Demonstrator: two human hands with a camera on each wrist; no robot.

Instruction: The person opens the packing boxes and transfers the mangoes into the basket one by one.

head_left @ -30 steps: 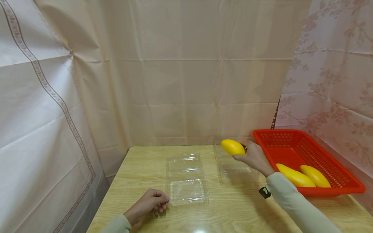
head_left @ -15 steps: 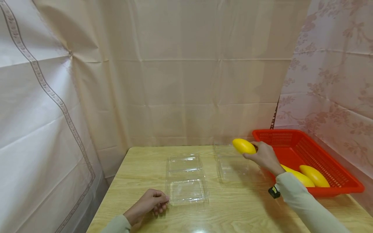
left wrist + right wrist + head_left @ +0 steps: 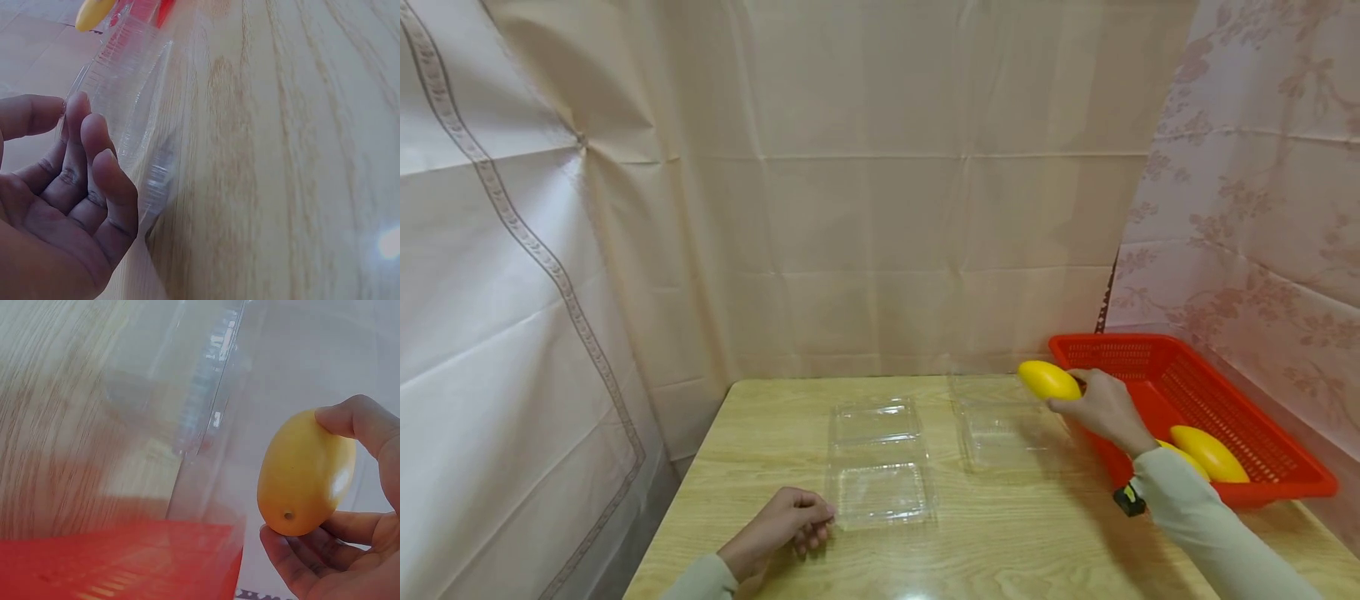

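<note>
My left hand (image 3: 784, 523) rests at the near left corner of a clear plastic clamshell container (image 3: 882, 500), which lies opened flat on the table. In the left wrist view, thumb and index finger pinch the container's edge (image 3: 119, 81). Over by the red basket's left side, my right hand (image 3: 1103, 410) holds a yellow mango (image 3: 1048, 381) in the air. Thumb and fingers grip the mango (image 3: 303, 475) from two sides in the right wrist view. A second clear container (image 3: 1000, 442) lies under and to the left of the mango.
A red plastic basket (image 3: 1296, 490) stands at the table's right side. Two more mangoes lie in it: one mango (image 3: 1210, 454) is fully visible, the other is partly hidden by my right sleeve. Cloth curtains (image 3: 880, 208) hang behind and at both sides of the wooden table (image 3: 985, 550).
My right hand has moved rightward with the mango, from over the second container toward the basket. The left hand and the nearer container have stayed in place.
</note>
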